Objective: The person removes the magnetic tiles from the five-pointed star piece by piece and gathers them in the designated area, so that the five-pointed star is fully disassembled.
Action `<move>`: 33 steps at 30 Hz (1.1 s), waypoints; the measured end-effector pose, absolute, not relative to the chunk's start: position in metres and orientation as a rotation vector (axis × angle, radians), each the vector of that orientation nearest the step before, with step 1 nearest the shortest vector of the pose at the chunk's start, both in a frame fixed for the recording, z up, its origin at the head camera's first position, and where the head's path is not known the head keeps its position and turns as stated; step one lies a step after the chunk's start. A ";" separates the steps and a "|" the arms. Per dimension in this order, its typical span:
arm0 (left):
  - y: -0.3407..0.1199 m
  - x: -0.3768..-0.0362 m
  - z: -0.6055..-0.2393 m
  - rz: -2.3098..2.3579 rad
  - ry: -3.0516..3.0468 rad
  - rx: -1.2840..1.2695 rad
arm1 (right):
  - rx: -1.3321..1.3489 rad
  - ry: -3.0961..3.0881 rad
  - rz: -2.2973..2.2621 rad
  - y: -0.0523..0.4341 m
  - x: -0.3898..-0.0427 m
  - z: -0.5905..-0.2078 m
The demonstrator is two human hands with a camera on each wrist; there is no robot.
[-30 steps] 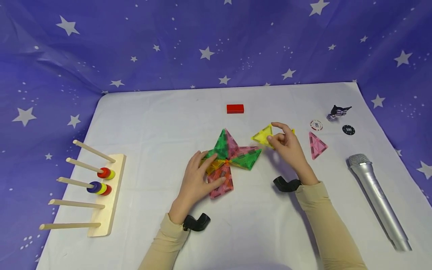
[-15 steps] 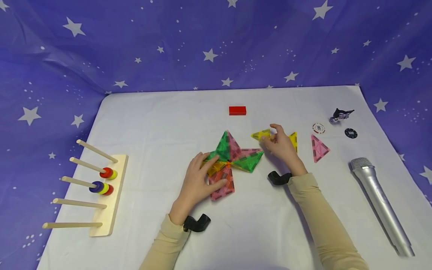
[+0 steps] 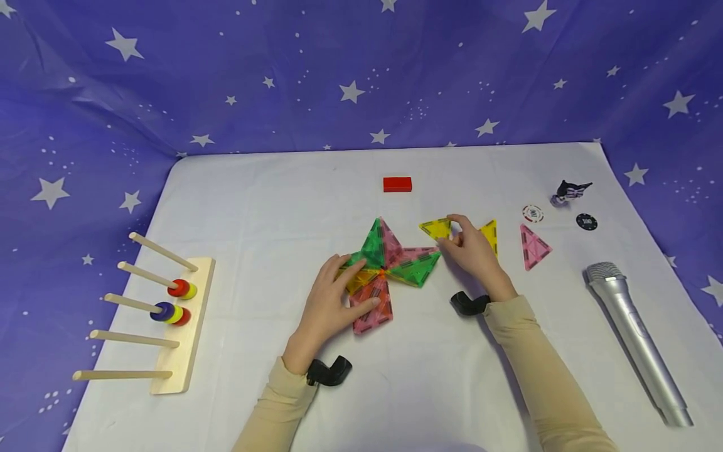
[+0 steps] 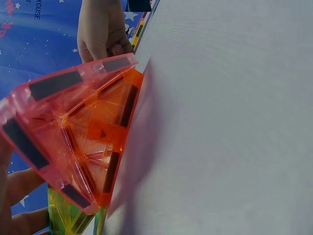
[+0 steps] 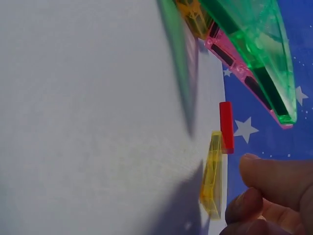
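Note:
A pinwheel of green, pink and yellow magnetic triangle tiles (image 3: 390,267) lies mid-table. My left hand (image 3: 333,298) rests flat on its left side, fingers straight over a yellow and a pink tile (image 4: 73,137). My right hand (image 3: 471,251) is just right of the pinwheel. It pinches the corner of a loose yellow triangle tile (image 3: 436,228) (image 5: 212,181), which lies low and nearly flat on the cloth. A second yellow tile (image 3: 490,235) shows behind that hand, and a pink triangle tile (image 3: 533,247) lies further right. In the right wrist view my curled fingers (image 5: 269,176) sit beside the tile's edge.
A red block (image 3: 397,184) (image 5: 226,127) lies behind the pinwheel. A wooden peg rack with rings (image 3: 175,314) stands at the left edge. Two poker chips (image 3: 533,214), a small dark figure (image 3: 570,190) and a silver microphone (image 3: 635,336) are on the right.
My right hand brought the yellow tile down from a raised tilt to nearly flat on the cloth, slightly nearer the pinwheel. The left hand stayed in place.

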State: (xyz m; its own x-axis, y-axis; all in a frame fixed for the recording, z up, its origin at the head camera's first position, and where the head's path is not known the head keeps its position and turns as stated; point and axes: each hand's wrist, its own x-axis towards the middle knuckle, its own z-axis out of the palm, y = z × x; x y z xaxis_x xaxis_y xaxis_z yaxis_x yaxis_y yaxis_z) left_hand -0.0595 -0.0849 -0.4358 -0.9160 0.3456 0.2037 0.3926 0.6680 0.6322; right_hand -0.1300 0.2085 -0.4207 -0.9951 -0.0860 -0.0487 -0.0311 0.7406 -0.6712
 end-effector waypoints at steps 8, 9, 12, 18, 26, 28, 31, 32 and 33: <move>-0.085 -0.060 -0.436 -1.075 -2.801 -0.626 | -0.141 2.831 -1.382 0.207 -0.107 -0.409; -0.085 -0.060 -0.436 -1.072 -2.797 -0.628 | -0.155 2.819 -1.438 0.205 -0.102 -0.407; -0.085 -0.061 -0.436 -1.065 -2.784 -0.636 | -0.222 2.785 -1.539 0.195 -0.085 -0.401; -0.084 -0.062 -0.438 -1.050 -2.764 -0.644 | -0.453 2.649 -1.439 0.166 -0.050 -0.398; -0.084 -0.063 -0.438 -1.027 -2.746 -0.651 | -0.507 2.490 -1.387 0.135 -0.027 -0.417; -0.085 -0.063 -0.438 -1.024 -2.739 -0.654 | -0.502 2.475 -1.396 0.128 -0.025 -0.421; -0.085 -0.063 -0.438 -1.023 -2.740 -0.655 | -0.491 2.511 -1.369 0.118 -0.023 -0.425; -0.085 -0.063 -0.438 -1.021 -2.741 -0.657 | -0.492 2.539 -1.354 0.115 -0.022 -0.426; -0.085 -0.063 -0.438 -1.023 -2.741 -0.658 | -0.499 2.573 -1.332 0.112 -0.022 -0.428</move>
